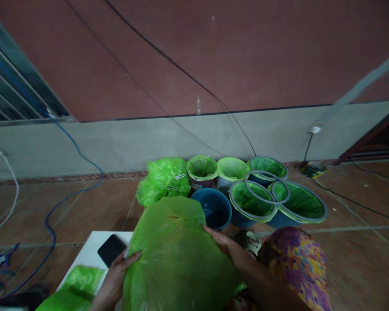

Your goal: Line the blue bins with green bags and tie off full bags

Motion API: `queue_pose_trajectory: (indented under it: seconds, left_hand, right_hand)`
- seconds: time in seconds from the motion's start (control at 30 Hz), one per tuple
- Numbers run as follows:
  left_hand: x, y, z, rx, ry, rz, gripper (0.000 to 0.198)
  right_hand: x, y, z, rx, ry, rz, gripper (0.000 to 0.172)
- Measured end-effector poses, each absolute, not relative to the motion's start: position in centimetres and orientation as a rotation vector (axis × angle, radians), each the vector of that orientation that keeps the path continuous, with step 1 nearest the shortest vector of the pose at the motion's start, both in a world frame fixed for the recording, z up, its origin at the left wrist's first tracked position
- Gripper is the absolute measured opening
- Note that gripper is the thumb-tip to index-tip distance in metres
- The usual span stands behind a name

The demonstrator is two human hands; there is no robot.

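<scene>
A large green plastic bag (pixel 178 259) is spread and puffed up in front of me. My left hand (pixel 116 276) grips its left edge, fingers curled on the plastic. My right hand (pixel 222 242) lies on its upper right side with fingers pressed on the plastic. Just beyond the bag stands an unlined blue bin (pixel 214 207). A loose grey ring (pixel 267 186) rests on top of the lined bins behind it.
Several bins lined in green (pixel 294 203) stand by the wall, with a bundle of green bags (pixel 165 179) on their left. A white table (pixel 90 252) carries a black phone (pixel 112 249) and folded green bags (pixel 78 285). Cables (pixel 52 216) trail across the tiled floor.
</scene>
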State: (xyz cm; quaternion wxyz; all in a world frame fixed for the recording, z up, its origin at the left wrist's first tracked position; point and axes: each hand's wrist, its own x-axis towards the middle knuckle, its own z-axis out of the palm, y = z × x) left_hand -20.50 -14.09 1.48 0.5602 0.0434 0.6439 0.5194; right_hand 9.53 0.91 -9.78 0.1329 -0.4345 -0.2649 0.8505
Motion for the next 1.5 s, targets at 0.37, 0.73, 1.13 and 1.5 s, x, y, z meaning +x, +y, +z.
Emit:
queue_pose_trajectory:
  seconds: [0.37,0.73,1.13,1.5]
  left_hand:
    - [-21.0,-11.8,2.8,0.225,1.543,1.487,0.068]
    - [-20.2,-6.2,9.9,0.798,1.605,1.486,0.092]
    - [-22.3,-5.2,10.3,2.041,2.430,0.683,0.034]
    - [-20.6,-7.1,11.5,1.334,1.862,1.673,0.029]
  right_hand:
    - [15.1,5.4,-3.3,-1.031,-0.553,2.164,0.042]
    - [20.1,7.9,9.2,-0.922,-1.231,1.618,0.072]
    - [21.0,7.4,8.1,-1.467,-2.037,0.540,0.037]
    - [19.6,6.5,6.9,-1.076,-1.206,0.982,0.021]
